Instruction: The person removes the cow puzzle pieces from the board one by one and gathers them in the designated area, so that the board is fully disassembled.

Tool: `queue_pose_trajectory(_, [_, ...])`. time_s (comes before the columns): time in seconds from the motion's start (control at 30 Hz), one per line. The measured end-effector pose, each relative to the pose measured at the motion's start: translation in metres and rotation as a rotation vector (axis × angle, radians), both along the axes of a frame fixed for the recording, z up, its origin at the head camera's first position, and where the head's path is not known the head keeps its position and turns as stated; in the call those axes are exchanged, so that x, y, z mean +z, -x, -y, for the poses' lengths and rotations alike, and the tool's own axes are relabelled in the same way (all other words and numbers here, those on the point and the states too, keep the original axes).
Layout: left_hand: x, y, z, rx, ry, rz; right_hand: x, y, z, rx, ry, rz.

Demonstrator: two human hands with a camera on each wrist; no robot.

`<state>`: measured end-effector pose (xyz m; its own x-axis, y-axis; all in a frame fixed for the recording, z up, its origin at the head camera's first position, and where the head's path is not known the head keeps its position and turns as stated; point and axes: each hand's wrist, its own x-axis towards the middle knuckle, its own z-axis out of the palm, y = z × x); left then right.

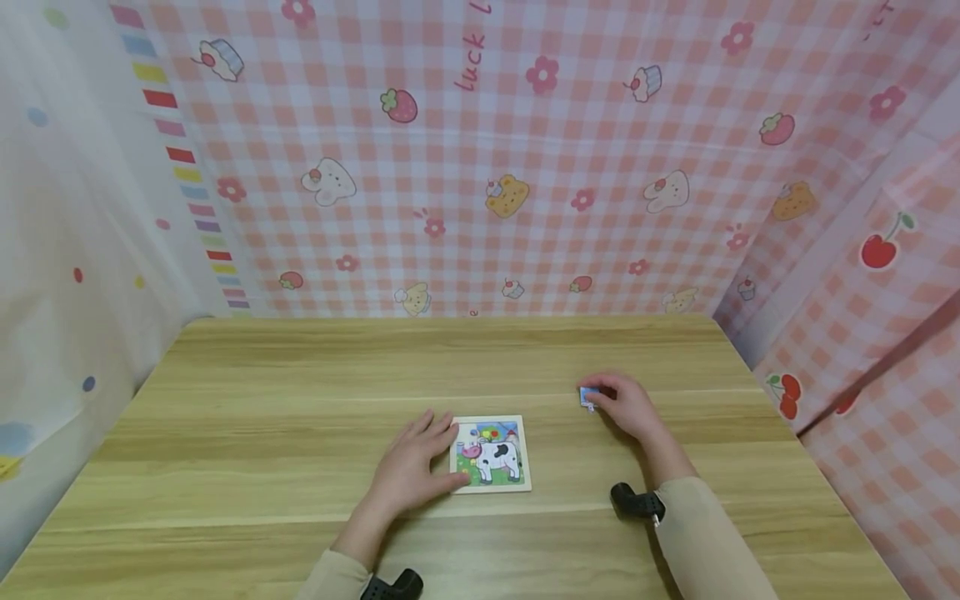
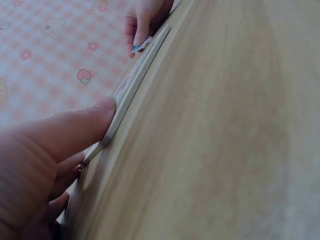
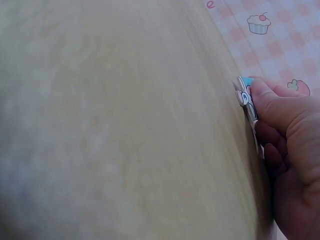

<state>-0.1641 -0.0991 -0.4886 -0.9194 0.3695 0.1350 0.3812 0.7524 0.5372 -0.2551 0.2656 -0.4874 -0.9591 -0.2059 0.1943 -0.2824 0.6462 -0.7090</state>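
Square cow jigsaw puzzle in a pale wooden frame (image 1: 495, 454) lies on the yellow-brown wood-grain table (image 1: 247, 467); the left hand (image 1: 411, 467), fingers spread, touches its left side. Farther off to the right, the right hand (image 1: 626, 407) pinches a small blue-and-white puzzle piece (image 1: 587, 395) between thumb and fingers.

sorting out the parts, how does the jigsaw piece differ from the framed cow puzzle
The cow puzzle is much larger than the jigsaw piece. The cow puzzle lies flat on the table with the left hand on its edge; the jigsaw piece is pinched in the right hand. The cow puzzle has a pale straight-edged frame; the jigsaw piece is unframed, with a knob. Both show blue printing.
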Motion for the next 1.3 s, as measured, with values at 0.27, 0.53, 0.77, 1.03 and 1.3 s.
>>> queue_pose_trajectory(0.27, [0.001,0.000,0.000,0.004,-0.006,0.014,-0.004,0.004,0.001,-0.009,-0.047,-0.049])
queue_pose_trajectory(0.53, [0.000,-0.001,0.000,0.012,-0.010,0.016,-0.004,0.004,0.002,-0.026,-0.034,-0.052])
queue_pose_trajectory(0.77, [0.002,-0.001,0.000,0.008,-0.014,0.015,0.003,-0.002,0.004,-0.049,-0.003,-0.098])
queue_pose_trajectory(1.03, [0.002,-0.001,-0.001,0.011,-0.013,0.023,0.017,-0.006,0.019,0.059,0.008,-0.132])
queue_pose_trajectory(1.3, [0.001,0.000,0.000,0.010,-0.014,0.015,0.025,-0.013,0.044,0.190,0.045,-0.076])
